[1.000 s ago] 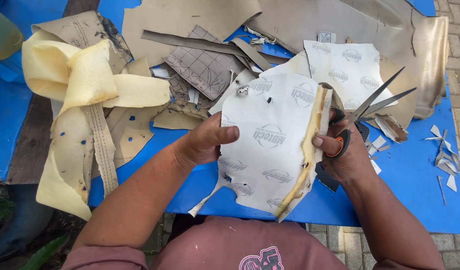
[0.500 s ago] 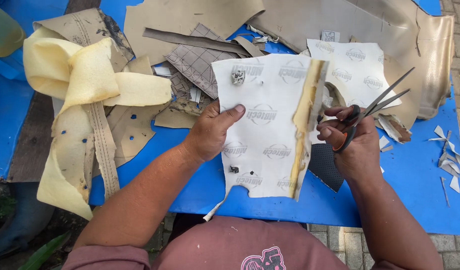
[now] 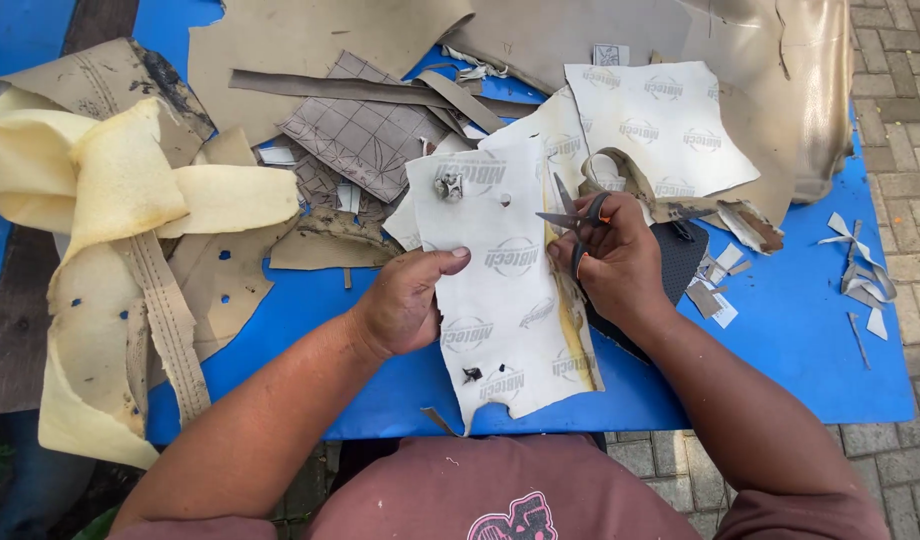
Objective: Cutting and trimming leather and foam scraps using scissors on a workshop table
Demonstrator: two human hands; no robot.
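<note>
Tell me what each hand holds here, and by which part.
The left hand pinches the white printed sheet at its left edge. The right hand holds scissors by the handle loops, at the sheet's right edge.

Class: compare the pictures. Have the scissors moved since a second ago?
Yes. The scissors, in the right hand, swung leftward: they pointed toward the tan leather at the right, and now lie over the white sheet.
</note>
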